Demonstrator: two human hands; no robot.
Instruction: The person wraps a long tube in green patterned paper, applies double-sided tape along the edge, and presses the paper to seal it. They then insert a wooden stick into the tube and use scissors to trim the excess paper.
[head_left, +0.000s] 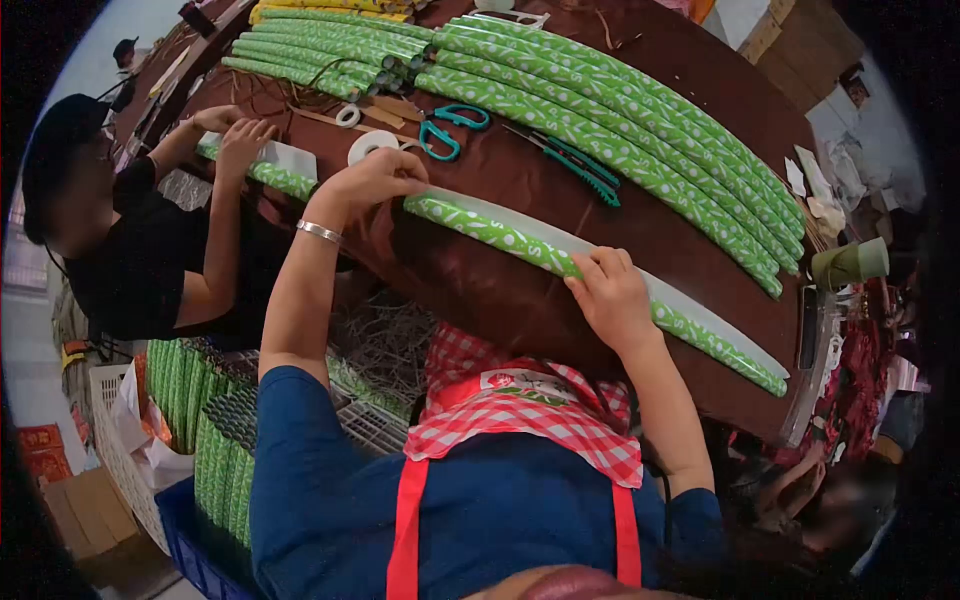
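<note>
Green roll (490, 232) — white print (690, 328), illegible — under both hands (372, 188) (612, 297)

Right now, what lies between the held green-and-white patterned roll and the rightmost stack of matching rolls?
Teal-handled scissors and a long teal tool on the brown tabletop, in the head view.

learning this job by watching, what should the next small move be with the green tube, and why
Probably roll the green tube slightly toward its far side: a white strip lies uncovered along that edge, the right hand rests partway along the tube, and the left hand is at one end.
</note>
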